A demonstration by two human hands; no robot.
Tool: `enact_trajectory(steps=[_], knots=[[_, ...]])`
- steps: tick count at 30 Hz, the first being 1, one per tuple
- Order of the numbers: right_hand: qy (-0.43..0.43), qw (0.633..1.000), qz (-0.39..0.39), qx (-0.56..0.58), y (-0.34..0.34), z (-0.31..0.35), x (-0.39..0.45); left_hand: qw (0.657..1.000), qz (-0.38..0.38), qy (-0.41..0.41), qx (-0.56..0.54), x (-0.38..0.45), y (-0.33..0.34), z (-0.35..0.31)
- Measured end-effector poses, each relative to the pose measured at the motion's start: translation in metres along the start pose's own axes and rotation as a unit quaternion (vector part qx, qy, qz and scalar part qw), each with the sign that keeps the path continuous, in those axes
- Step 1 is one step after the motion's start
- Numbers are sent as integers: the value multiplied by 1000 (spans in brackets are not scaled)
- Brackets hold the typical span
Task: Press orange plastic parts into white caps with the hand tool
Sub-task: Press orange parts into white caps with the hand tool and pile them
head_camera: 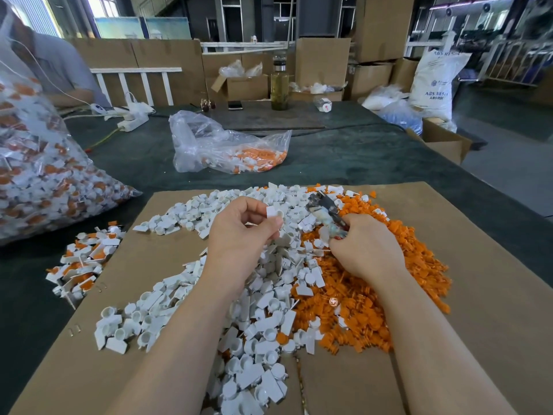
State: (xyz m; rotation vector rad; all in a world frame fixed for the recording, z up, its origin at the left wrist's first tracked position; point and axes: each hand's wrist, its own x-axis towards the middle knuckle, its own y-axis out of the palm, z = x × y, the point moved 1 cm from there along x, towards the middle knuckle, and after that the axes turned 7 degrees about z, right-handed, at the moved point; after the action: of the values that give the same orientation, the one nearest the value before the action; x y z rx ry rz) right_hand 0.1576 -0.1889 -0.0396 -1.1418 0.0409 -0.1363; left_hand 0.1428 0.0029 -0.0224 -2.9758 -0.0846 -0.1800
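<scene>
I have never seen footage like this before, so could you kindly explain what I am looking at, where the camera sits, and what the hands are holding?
There is no machine here: a person works with two bare hands, and the single picture comes from a wide-angle camera worn on the head, looking forward and down.

On the dark table lies a sheet of cardboard. On it sit a pile of white caps and, to its right, a pile of orange parts.

The left hand pinches one white cap between thumb and fingers. The right hand grips the hand tool, whose metal end points up and away over the piles.

At the left edge of the cardboard lies a small heap of finished caps, white with orange inside. Two clear bags, a large bag at far left and a smaller bag farther back, hold white and orange pieces.
</scene>
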Motion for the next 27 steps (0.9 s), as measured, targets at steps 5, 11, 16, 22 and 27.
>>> enact_trajectory(steps=[5,11,16,22,27], knots=[[-73,994,79,-3,-4,0,-1,1000,3,-2,-10,0,0,0],[-89,985,117,-88,-4,4,-6,999,0,-4,-34,-1,-1,-1],[-43,990,85,-100,3,4,-5,1000,0,-7,-21,-1,-1,-1],[-48,998,28,6,0,3,-2,999,9,-19,-42,-2,0,-4],[-66,948,-3,313,-6,9,-6,993,39,-42,-106,-5,6,-8]])
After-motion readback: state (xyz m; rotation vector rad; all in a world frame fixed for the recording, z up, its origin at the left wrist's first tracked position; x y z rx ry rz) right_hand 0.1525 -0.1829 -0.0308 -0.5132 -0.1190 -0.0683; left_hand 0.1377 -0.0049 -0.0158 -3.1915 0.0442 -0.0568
